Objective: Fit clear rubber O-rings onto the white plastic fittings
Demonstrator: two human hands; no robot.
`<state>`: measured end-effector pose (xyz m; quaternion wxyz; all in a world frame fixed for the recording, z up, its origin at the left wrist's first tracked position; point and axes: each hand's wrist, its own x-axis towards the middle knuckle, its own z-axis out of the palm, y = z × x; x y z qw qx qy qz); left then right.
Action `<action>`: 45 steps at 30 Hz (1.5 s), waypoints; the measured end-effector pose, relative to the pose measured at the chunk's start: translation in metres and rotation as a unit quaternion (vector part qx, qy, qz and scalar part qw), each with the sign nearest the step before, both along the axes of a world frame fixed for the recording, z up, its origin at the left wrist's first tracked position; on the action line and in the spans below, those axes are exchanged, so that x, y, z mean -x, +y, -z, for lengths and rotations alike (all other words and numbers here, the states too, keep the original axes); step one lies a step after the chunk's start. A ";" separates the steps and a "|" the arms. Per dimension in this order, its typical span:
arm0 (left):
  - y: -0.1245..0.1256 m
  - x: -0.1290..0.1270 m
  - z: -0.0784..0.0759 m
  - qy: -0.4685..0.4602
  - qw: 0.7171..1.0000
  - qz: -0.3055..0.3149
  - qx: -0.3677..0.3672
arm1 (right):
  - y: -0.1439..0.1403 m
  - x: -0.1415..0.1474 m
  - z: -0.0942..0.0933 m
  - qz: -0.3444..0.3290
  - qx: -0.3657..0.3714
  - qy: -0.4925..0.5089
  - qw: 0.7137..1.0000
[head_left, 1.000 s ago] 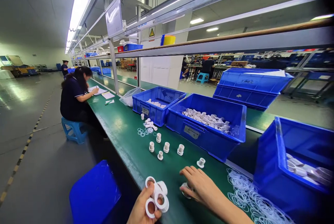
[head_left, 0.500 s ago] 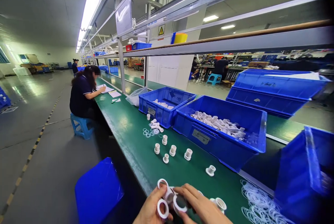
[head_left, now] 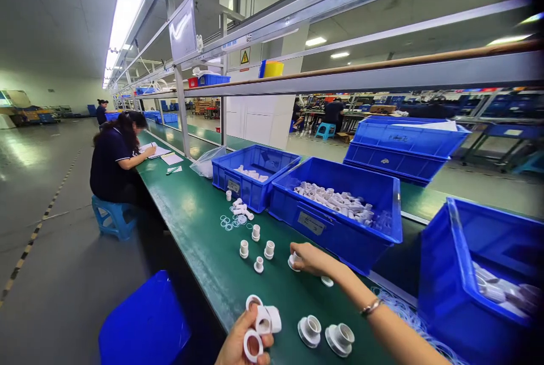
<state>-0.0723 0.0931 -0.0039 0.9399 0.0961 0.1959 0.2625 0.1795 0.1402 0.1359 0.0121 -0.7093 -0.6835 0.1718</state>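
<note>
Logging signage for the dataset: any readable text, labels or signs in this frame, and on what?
No words can be read.
Yellow warning triangle sign on the white pillar: symbol only, too small to make out.
Label plates on the front blue bin and the far blue bin: blurred.

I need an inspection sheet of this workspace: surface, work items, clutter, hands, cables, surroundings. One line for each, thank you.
Surface: long green bench top.
Work items: white plastic threaded fittings standing loose; two flanged white fittings near the front edge.
Clutter: thin clear rubber rings scattered; more beside the near blue plastic bin.
Hands: left hand holds several white plastic rings; right hand closes on one fitting.
Cables: nothing seen.
Surroundings: blue bins of white parts; a seated person writing; blue stool.
</note>
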 end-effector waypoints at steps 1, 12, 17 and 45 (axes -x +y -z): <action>0.000 0.000 0.000 -0.003 1.000 0.001 -0.002 | -0.004 0.001 0.002 0.000 0.015 0.000 1.000; -0.001 0.003 -0.018 -0.039 0.998 0.042 0.022 | -0.084 0.020 -0.017 -0.081 0.038 -0.007 0.996; -0.003 0.003 -0.015 -0.048 0.998 0.030 0.027 | -0.092 0.068 -0.020 -0.178 -0.044 0.110 0.977; 0.006 -0.004 -0.007 -0.034 0.998 0.052 0.001 | -0.018 0.025 0.012 -0.110 0.020 -0.067 0.991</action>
